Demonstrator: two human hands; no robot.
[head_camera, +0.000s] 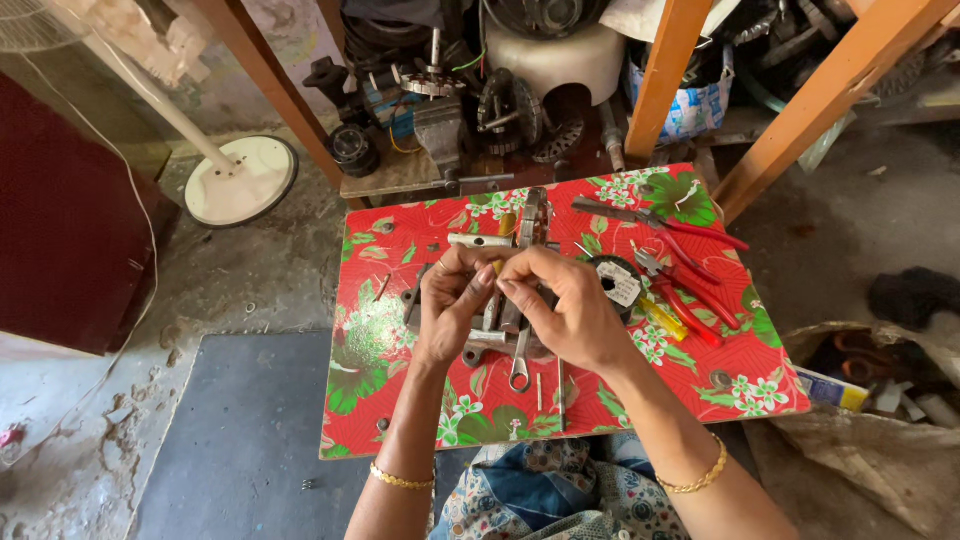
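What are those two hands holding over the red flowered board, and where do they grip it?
It cannot be told: the left hand and right hand meet fingertip to fingertip above the metal parts, and whatever they pinch is too small to see.

Both forearms are bare to the frame's edge, with no sleeves showing. The left hand (452, 305) has a thin gold bangle (402, 481) at its wrist, and the right hand (565, 305) has a gold beaded bracelet (700, 478). At the bottom shows a garment (545, 490) of blue cloth and pale fabric printed with small flowers.
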